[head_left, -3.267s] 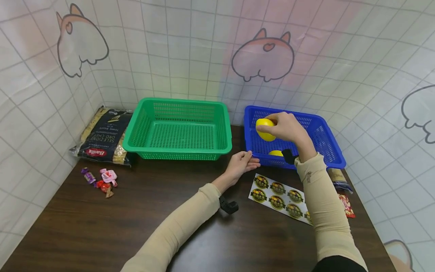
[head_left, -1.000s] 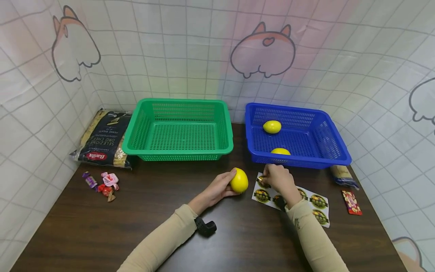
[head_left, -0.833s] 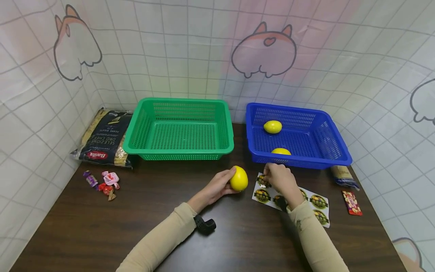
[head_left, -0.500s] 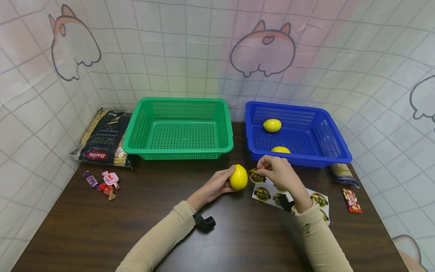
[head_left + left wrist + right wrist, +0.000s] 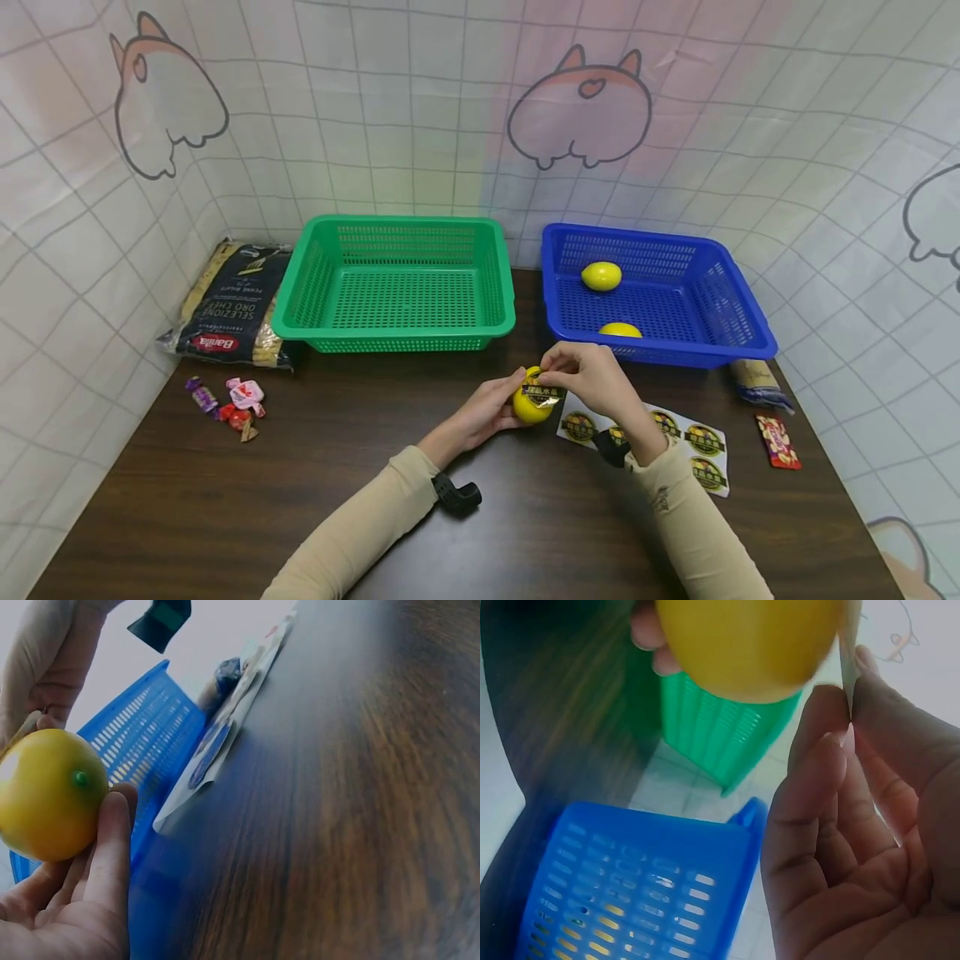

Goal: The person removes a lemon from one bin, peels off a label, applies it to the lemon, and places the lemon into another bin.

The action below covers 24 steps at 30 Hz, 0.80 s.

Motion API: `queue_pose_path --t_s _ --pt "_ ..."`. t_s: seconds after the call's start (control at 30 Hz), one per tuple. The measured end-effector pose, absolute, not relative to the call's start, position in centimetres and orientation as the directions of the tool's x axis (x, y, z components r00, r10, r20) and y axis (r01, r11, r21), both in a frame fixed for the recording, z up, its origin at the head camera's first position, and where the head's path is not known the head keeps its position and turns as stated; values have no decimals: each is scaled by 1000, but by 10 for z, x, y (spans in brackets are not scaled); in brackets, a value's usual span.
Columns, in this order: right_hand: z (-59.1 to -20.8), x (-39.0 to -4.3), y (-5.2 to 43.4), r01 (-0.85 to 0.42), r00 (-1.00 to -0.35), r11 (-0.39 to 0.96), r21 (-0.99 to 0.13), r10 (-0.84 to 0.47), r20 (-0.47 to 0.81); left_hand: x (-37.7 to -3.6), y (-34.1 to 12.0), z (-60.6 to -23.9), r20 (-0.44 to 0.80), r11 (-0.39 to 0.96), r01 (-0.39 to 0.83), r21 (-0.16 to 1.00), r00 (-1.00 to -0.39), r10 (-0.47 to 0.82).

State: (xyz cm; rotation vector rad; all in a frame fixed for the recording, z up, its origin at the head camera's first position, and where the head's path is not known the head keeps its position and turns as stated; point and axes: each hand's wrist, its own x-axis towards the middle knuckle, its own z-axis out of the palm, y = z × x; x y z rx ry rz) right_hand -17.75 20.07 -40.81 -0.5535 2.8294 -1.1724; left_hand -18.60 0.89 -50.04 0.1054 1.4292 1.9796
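- The left hand (image 5: 480, 408) grips a lemon (image 5: 529, 410) from the side, fingers curled round it, presumably to steady it and leave its upper face free.
- That lemon is held over the table (image 5: 300, 475), nearer the person than the gap between the green basket (image 5: 393, 335) and the blue basket (image 5: 660, 356).
- The right hand (image 5: 596, 377) pinches a round sticker (image 5: 542, 392) by its edge, thumb against fingertip, probably sparing the sticky side; whether it fully touches the peel is hard to tell.
- The sticker sheet (image 5: 576, 403) lies just beside, seemingly for short reach.
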Motion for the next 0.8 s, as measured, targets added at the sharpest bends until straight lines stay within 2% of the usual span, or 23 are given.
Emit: queue_pose_path --t_s 0.5,0.8 --pt "-418 -170 192 -198 -978 728 -657 -190 84 -180 12 -498 -290 -241 -474 847 -792 538" --pt "-423 -168 194 -196 -980 712 -674 -174 101 -180 12 -495 -201 -231 -387 893 -801 565"
